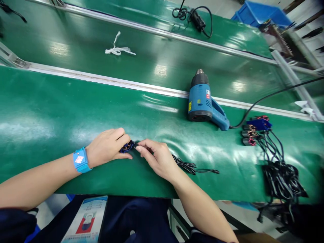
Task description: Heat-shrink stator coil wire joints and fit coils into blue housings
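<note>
Near the front of the green bench, my left hand (110,145) wraps round a small wire-wound coil (127,147) with a dark blue casing; its far side is covered by the fingers. Against its right end, my right hand (158,157) pinches a short black piece (135,145), which looks like the cable's end where it meets the coil. Beyond the right hand lies a bundled black cable (186,164), with one loose end pointing right. A light blue strap (81,159) circles my left wrist.
A blue heat gun (201,101) stands nozzle-away across the metal rail (108,81), its cord running right. Several finished-looking coils (253,130) with bundled black cables (283,180) lie at the right. White ties (118,50) and a black inline device (197,20) lie farther back.
</note>
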